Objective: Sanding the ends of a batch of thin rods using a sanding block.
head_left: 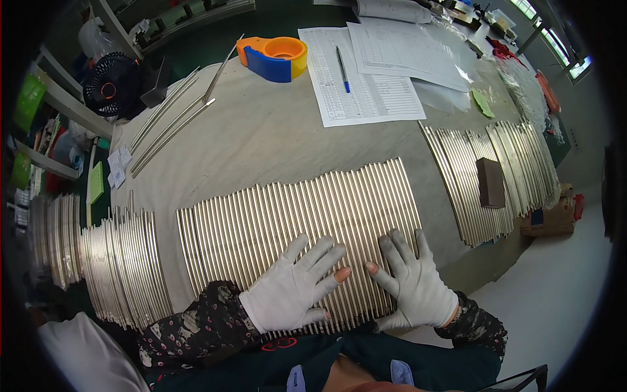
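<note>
A wide row of shiny metal rods (261,225) lies side by side on the grey-covered table in front of me. Over its near half my left hand (290,284), in a white glove, rests flat with fingers spread. My right hand (415,281), gloved too with greyish fingertips, lies on the right end of the same row, its fingers apart. Bare fingertips poke out of both gloves. Neither hand grips anything.
More rods (124,271) lie at the left; another batch (457,183) lies right, with a brown block (490,183) on it. Several loose rods (173,134) lie far left. Beyond are an orange-and-blue tape dispenser (273,57), printed sheets (366,108), a pen (343,70) and a black fan (112,85).
</note>
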A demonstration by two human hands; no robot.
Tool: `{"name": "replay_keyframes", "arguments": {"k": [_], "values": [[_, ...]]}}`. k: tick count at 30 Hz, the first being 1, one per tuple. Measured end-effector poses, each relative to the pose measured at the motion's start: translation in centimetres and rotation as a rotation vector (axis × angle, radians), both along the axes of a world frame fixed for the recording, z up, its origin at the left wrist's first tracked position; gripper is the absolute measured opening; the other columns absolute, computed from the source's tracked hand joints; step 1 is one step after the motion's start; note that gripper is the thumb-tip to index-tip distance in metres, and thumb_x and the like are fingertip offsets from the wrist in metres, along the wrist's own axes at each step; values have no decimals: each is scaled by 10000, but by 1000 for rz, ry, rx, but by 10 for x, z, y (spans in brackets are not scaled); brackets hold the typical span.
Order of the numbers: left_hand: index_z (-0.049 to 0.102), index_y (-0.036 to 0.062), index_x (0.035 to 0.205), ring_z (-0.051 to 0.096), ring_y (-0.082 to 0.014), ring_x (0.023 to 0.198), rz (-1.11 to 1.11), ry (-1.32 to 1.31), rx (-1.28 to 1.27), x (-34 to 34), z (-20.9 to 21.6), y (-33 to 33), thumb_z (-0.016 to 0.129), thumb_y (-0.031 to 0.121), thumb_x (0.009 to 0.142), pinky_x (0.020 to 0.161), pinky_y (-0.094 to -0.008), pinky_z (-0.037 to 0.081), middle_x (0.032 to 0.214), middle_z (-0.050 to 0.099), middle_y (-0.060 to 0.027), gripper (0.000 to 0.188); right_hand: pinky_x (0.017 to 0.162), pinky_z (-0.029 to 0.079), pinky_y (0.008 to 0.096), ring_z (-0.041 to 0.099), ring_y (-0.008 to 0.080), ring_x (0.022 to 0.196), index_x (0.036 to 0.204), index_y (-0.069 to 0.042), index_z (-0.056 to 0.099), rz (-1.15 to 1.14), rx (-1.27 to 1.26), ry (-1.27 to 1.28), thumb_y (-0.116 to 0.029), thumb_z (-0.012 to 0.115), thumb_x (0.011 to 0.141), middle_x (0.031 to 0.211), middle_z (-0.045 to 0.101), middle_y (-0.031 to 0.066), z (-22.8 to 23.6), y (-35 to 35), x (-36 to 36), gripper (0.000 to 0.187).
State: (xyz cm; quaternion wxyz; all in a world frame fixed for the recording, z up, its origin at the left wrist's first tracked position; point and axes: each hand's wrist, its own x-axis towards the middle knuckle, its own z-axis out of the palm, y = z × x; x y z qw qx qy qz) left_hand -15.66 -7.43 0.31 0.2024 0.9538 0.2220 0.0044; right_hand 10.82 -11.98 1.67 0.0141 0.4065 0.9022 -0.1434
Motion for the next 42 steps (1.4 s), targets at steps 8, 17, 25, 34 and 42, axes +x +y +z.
{"name": "replay_keyframes", "arguments": {"k": [8,17,25,34,42], "values": [[504,17,1300,269,-336,1366,5,8,-20,2,4,-1,624,502,797,1110,-517,174,1443,343,-192,709,977,270,664,366,435,1257,1386,-150,319,42,0,20,-767,578,633,1357,368,260,-4,-4,2,1007],[399,56,1348,278,-376,1356,16,-45,-44,1,-2,-3,690,501,721,1091,-581,181,1442,330,-213,822,1005,270,639,361,441,1270,1391,-137,334,56,-2,2,-746,560,674,1364,375,255,-5,-3,2,967],[401,5,1341,236,-373,1386,19,-99,5,11,-10,-4,613,523,774,1125,-557,143,1476,275,-235,797,1052,211,636,309,465,1310,1458,-176,275,-89,114,18,-763,409,779,1403,333,258,-17,11,29,907],[425,-29,1341,239,-363,1386,10,-85,29,29,-10,-2,603,517,800,1125,-543,160,1478,266,-244,788,1083,224,590,283,477,1337,1487,-223,227,-159,166,74,-740,308,852,1461,271,264,-24,10,43,824],[331,48,1409,282,-379,1372,172,-168,141,3,7,38,687,372,791,1112,-541,218,1444,315,-238,783,1087,240,564,281,467,1342,1460,-189,296,-167,187,70,-716,315,866,1458,287,257,-29,12,48,794]]}}
